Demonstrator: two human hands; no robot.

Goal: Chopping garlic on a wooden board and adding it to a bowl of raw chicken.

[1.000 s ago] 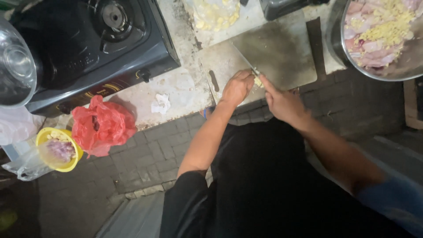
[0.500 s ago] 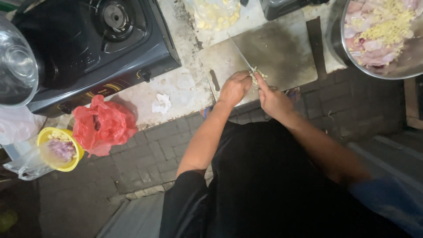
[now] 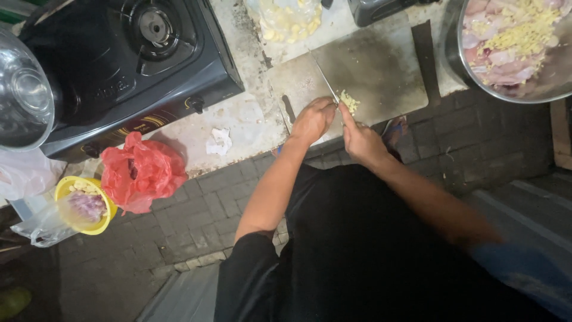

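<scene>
My left hand (image 3: 313, 119) is closed around the handle of a knife (image 3: 323, 77), whose blade points away from me across a grey cutting board (image 3: 381, 65). Close beside it, my right hand (image 3: 359, 140) reaches to the blade, its fingertips on a small pile of chopped pale yellow garlic (image 3: 350, 102). Both hands sit at the near edge of the board, almost touching each other.
A metal bowl (image 3: 456, 56) of raw chicken pieces topped with chopped garlic sits at far right. A bag of peeled garlic (image 3: 289, 21) lies beyond the board. Left are a black gas stove (image 3: 119, 65), a glass lid (image 3: 21, 95), a red plastic bag (image 3: 140, 173) and a yellow bowl (image 3: 65, 191).
My right hand has drawn in leftwards, closer to my left hand and the blade. The knife has shifted slightly over the garlic.
</scene>
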